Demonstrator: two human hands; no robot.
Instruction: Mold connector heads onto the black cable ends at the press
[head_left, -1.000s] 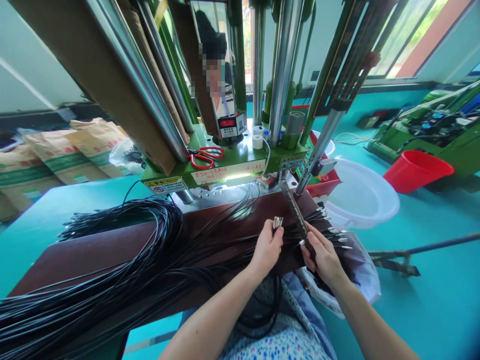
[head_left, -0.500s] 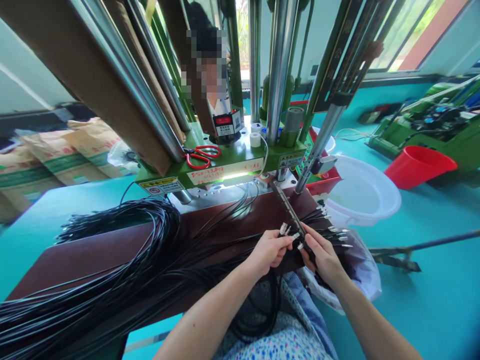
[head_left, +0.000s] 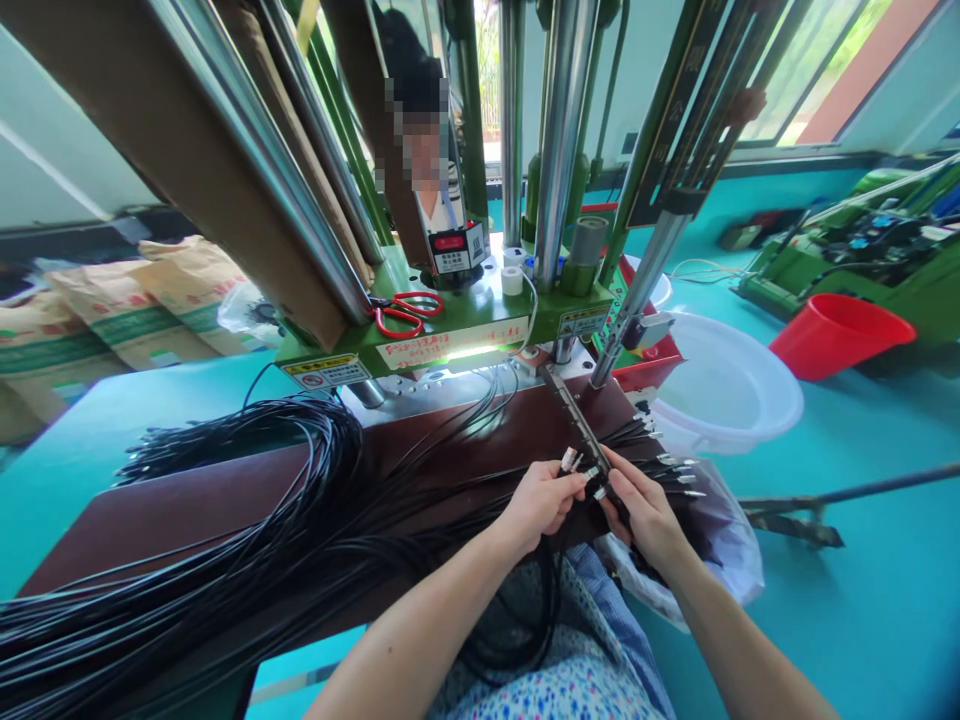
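Note:
My left hand (head_left: 541, 503) is closed on black cables whose pale metal connector ends (head_left: 570, 459) stick out past the fingertips. Close beside it, my right hand (head_left: 646, 512) grips the near end of a long dark metal bar (head_left: 574, 418). The bar slants from the press toward me, and small connectors sit against its near end between my hands. A large bundle of black cables (head_left: 300, 510) spreads over the brown table (head_left: 150, 510) to the left. More cable ends with silver plugs (head_left: 679, 470) lie to the right of my right hand.
The green press (head_left: 465, 325) stands behind the table, with red-handled scissors (head_left: 405, 312) on its ledge. A white basin (head_left: 727, 385), a red bucket (head_left: 840, 335) and a lined bin (head_left: 731, 540) are at the right. Paper sacks (head_left: 112, 300) stand at the left.

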